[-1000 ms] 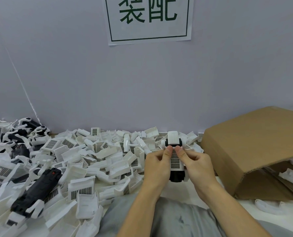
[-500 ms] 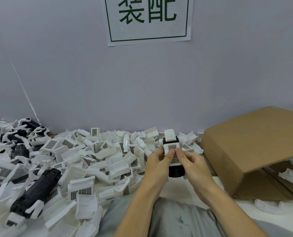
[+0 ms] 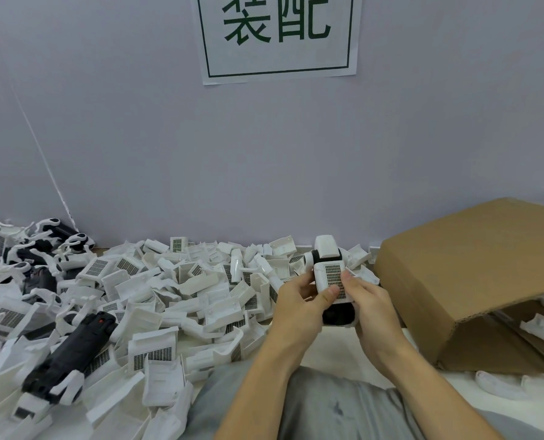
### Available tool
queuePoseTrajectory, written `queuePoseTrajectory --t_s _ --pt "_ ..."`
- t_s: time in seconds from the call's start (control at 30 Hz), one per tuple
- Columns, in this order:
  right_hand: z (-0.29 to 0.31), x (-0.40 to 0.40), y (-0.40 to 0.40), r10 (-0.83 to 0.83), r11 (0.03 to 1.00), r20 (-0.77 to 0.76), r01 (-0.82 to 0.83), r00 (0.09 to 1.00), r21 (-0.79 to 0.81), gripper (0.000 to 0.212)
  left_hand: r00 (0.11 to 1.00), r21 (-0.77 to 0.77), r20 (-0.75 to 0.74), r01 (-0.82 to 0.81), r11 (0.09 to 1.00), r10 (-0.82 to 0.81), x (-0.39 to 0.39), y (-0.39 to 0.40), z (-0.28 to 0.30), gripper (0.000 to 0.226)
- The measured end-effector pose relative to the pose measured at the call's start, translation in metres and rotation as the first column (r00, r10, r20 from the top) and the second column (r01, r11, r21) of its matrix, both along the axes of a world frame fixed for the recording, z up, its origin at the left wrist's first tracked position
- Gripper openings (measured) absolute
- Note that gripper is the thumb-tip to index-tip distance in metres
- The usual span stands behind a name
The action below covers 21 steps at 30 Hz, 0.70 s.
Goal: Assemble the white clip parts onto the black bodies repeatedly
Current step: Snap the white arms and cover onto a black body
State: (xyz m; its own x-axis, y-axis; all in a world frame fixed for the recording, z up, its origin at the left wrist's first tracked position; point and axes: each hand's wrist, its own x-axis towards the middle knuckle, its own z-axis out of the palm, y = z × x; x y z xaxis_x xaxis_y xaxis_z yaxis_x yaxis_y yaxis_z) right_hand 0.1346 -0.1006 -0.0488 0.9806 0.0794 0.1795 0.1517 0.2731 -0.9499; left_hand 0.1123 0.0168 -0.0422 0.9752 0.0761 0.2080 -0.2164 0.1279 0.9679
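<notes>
Two bare hands meet over the near middle of the white table (image 3: pixel 334 350), both closed around one black plastic body (image 3: pixel 339 314) with a white grilled clip part (image 3: pixel 331 276) seated on its top face. The left hand (image 3: pixel 299 304) wraps the piece from the left, fingers curled behind it and the thumb laid across the lower edge of the grille. The right hand (image 3: pixel 370 301) clasps the right side, its thumb pressing the grille's right edge. Each grip is narrow and tight on the piece, with no gap showing between fingers and plastic. A white rounded cap (image 3: pixel 326 247) sticks up at the far end, above a black band.

Left of the hands, a deep heap of loose white clip parts (image 3: pixel 181 290) covers the table up to the grey wall (image 3: pixel 264 154). One long black body with a red dot (image 3: pixel 74 347) lies tilted in the heap at lower left. At right sits a brown cardboard box (image 3: pixel 464 274) tipped on its side, white curved pieces (image 3: pixel 543 328) visible in its opening. A white sign with green characters (image 3: pixel 278 36) hangs on the wall.
</notes>
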Motion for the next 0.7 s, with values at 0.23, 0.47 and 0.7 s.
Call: queuePoseTrajectory --t_s 0.23,0.47,0.7 --pt "-0.003 0.002 0.001 -0.093 0.974 0.123 0.116 0.988 -0.197 0.033 0.998 0.003 0.013 -0.065 0.998 0.065 -0.004 0.000 0.004 0.021" --pt "-0.003 -0.005 0.008 -0.161 0.949 0.256 0.221 0.953 -0.225 0.013 0.990 -0.085 0.028 -0.137 0.987 0.140 -0.002 0.000 0.005 0.015" --pt "-0.006 -0.006 0.007 -0.151 0.770 0.438 0.383 0.886 -0.510 0.062 0.987 -0.440 -0.154 -0.025 0.897 -0.049 -0.004 0.000 0.015 0.035"
